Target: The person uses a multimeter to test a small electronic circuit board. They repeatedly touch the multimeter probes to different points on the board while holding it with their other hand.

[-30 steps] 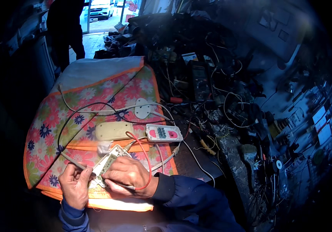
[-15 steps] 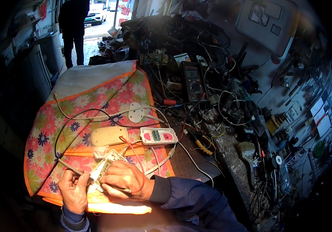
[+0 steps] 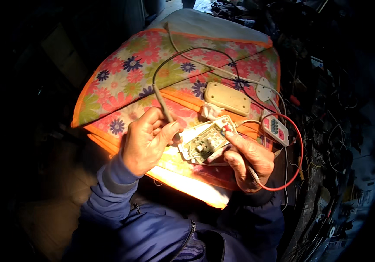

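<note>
Under the bright light lies an opened white plastic housing with a circuit board in it. My left hand is at its left edge, thumb and fingers closed on a grey test probe with a black lead. My right hand is over the right side of the board. Its index fingertip and thumb are at the board's edge, beside a small red part. A second test probe with a red lead is tucked in that hand; its tip is hidden.
Behind the board lie a cream plastic cover and a white crumpled piece. A white remote-like panel and a round white disc sit to the right. Cables cross the flowered cloth. Dark clutter fills the right side.
The view has swung, so the cloth and hands sit further right. My right hand has opened out from over the board, which now shows more fully. Both probes stay held.
</note>
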A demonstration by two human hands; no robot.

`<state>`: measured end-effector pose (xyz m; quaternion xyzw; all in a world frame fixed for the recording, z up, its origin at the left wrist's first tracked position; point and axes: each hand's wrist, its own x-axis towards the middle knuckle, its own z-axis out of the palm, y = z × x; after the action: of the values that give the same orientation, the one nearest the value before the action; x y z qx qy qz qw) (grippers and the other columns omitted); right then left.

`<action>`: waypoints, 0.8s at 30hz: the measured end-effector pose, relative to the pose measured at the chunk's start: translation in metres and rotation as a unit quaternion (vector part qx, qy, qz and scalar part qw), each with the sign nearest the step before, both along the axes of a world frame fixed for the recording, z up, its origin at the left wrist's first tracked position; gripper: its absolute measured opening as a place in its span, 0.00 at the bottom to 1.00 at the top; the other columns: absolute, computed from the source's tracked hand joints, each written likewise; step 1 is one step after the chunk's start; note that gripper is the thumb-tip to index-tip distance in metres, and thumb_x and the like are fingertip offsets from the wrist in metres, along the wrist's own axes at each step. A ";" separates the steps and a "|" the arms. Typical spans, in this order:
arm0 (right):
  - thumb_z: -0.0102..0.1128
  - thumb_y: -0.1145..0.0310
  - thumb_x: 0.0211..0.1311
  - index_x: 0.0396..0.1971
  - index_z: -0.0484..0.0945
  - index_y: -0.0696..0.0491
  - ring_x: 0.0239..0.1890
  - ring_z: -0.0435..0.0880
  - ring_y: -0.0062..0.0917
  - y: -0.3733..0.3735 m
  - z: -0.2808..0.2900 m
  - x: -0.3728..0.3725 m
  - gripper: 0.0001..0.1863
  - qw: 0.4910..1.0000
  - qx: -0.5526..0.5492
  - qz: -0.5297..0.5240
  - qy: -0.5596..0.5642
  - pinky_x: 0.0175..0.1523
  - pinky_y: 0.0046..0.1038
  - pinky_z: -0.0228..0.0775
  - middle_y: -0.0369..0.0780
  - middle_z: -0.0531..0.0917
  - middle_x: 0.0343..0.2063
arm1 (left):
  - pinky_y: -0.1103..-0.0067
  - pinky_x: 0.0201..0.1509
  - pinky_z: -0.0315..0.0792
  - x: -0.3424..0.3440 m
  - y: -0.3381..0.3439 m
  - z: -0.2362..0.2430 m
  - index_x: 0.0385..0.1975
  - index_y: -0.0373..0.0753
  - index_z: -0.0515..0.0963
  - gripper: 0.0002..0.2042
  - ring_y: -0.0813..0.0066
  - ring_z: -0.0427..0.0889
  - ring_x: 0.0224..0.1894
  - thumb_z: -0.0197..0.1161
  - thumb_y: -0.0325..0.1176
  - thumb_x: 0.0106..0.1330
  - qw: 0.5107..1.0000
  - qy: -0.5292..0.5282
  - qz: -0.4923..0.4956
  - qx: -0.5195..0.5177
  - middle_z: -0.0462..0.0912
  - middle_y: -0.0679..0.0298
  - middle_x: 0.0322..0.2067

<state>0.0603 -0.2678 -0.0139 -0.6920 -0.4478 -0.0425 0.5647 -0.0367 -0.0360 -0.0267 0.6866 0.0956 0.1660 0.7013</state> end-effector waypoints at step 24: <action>0.65 0.82 0.70 0.56 0.78 0.63 0.42 0.86 0.20 0.000 -0.004 0.012 0.16 0.982 0.044 -0.050 0.175 0.48 0.22 0.79 0.41 0.86 0.43 | 0.78 0.50 0.84 0.000 0.002 0.005 0.46 0.30 0.75 0.07 0.77 0.87 0.42 0.63 0.26 0.77 0.998 -0.012 -0.061 -0.033 0.86 0.61 0.39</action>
<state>0.0719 -0.2676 -0.0184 -0.6848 -0.3045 0.0312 0.6614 -0.0363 -0.0340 -0.0214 0.6656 0.0501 0.1279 0.7335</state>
